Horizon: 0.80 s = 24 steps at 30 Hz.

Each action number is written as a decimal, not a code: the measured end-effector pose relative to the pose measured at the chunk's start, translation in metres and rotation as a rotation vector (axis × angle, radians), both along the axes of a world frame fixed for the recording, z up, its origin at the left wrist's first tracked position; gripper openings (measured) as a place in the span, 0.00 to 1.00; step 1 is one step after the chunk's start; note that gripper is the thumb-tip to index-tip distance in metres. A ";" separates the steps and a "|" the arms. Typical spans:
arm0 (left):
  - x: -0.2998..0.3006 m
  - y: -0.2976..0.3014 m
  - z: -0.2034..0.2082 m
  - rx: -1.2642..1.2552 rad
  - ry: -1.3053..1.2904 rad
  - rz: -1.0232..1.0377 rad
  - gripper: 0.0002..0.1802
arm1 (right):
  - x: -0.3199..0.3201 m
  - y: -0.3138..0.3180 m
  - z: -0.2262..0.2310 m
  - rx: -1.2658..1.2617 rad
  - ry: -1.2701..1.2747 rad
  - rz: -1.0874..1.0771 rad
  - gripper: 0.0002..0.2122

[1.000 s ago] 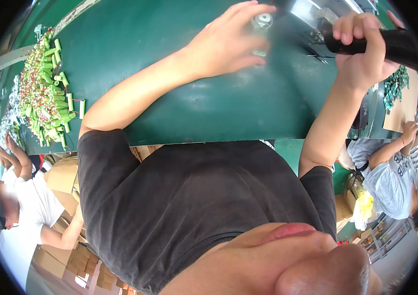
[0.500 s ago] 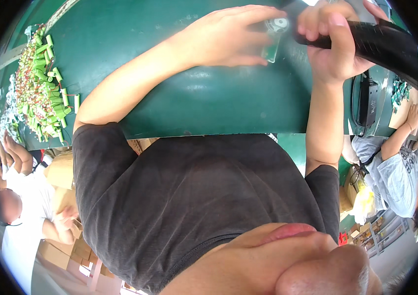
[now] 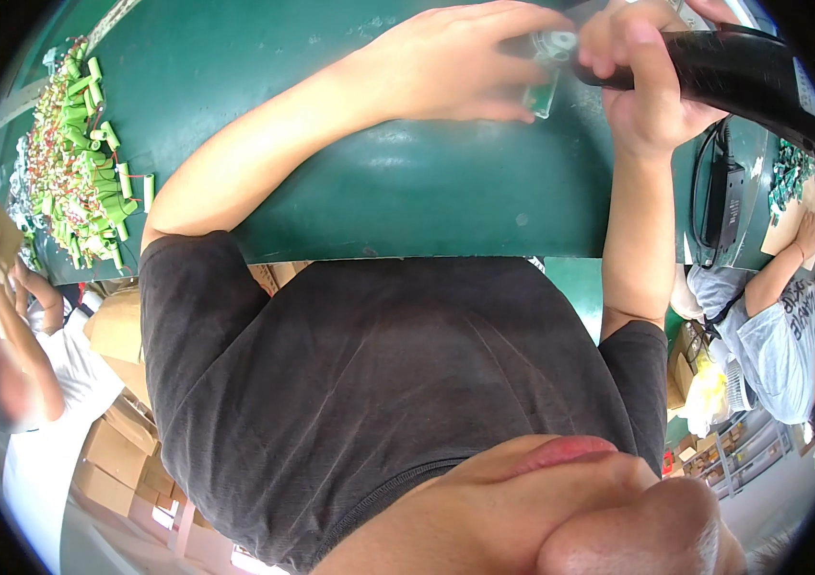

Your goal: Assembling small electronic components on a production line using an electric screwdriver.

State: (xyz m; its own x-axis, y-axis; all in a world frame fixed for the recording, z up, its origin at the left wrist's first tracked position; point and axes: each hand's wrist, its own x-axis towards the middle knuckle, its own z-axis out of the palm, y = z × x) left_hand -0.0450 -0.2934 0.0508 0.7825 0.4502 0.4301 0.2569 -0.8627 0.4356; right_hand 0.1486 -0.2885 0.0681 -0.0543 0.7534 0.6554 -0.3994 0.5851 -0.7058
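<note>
Holding a small clear part (image 3: 544,94) in the left hand (image 3: 455,62), fingers spread wide along its left side, from top edge to lower corner; too blurred there to tell exact contact; lying at those fingertips, over the green table (image 3: 379,216), with a pale round fitting at its upper end; gripping a black tool (image 3: 748,75) in the right hand (image 3: 655,110), fingers wrapped closely round it; pointing the tool's near end at the clear part, just beside it on the right; cannot tell if touching; also showing green cylinders (image 3: 77,163) with red wires, heaped at far left; plus a black box with a cable (image 3: 722,196) right of the right forearm, and small green pieces (image 3: 785,177) beyond, near a cardboard sheet (image 3: 783,230).
</note>
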 end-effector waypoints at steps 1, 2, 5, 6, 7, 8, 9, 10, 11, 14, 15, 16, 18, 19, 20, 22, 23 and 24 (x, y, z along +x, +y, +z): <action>0.001 0.000 0.001 0.001 0.003 -0.002 0.19 | -0.001 -0.001 0.001 0.003 0.001 -0.002 0.25; 0.002 0.001 0.002 0.002 0.005 -0.006 0.19 | 0.001 -0.002 -0.001 0.004 -0.016 -0.022 0.24; 0.001 0.001 -0.003 0.005 -0.011 0.004 0.20 | 0.002 0.001 -0.014 0.016 -0.045 -0.017 0.23; 0.001 0.001 -0.003 0.007 -0.012 0.001 0.20 | 0.002 0.000 -0.013 0.017 -0.061 -0.018 0.23; 0.002 0.001 -0.003 -0.010 -0.021 0.003 0.20 | 0.002 0.000 -0.012 0.020 -0.075 -0.017 0.23; 0.002 0.001 -0.003 -0.028 -0.029 0.005 0.20 | 0.000 -0.003 -0.010 -0.056 -0.061 -0.037 0.23; 0.002 0.001 -0.003 -0.028 -0.028 0.003 0.20 | -0.002 -0.006 -0.009 -0.133 -0.046 -0.056 0.24; 0.002 0.001 -0.003 -0.023 -0.030 0.005 0.20 | -0.003 -0.006 -0.008 -0.133 -0.045 -0.056 0.24; 0.002 0.001 -0.003 -0.017 -0.031 0.007 0.20 | -0.004 -0.006 -0.006 -0.131 -0.053 -0.067 0.24; 0.000 0.000 -0.003 -0.012 -0.038 0.037 0.20 | -0.004 -0.003 -0.005 -0.066 -0.033 -0.049 0.24; 0.006 0.003 0.001 -0.011 -0.055 0.003 0.20 | 0.009 -0.006 0.003 -0.034 -0.040 -0.073 0.24; 0.003 0.005 0.006 -0.027 -0.022 0.018 0.20 | 0.015 -0.004 0.004 -0.002 -0.027 -0.060 0.24; -0.008 0.012 0.019 -0.026 0.072 0.087 0.19 | 0.040 -0.003 0.017 -0.046 -0.050 0.086 0.22; -0.013 0.019 0.021 -0.009 0.036 0.151 0.19 | 0.038 -0.006 0.025 -0.052 0.051 0.108 0.21; -0.018 0.028 0.021 0.008 -0.002 0.213 0.19 | 0.031 -0.007 0.026 -0.044 0.056 0.108 0.21; -0.033 0.055 0.033 -0.075 -0.025 0.293 0.19 | 0.015 -0.009 0.022 -0.088 0.085 0.004 0.23; -0.046 0.064 0.031 0.183 0.046 0.470 0.20 | 0.006 -0.007 0.014 -0.108 0.073 -0.029 0.25; -0.056 0.082 0.028 0.065 -0.002 0.470 0.21 | -0.005 -0.010 0.007 -0.269 0.043 -0.094 0.25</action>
State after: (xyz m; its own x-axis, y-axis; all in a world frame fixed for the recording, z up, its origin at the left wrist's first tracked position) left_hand -0.1012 -0.2117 0.0787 0.5000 0.7272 0.4703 0.6251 -0.6789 0.3852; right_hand 0.1440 -0.2983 0.0753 0.0475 0.9008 0.4316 -0.3856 0.4152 -0.8240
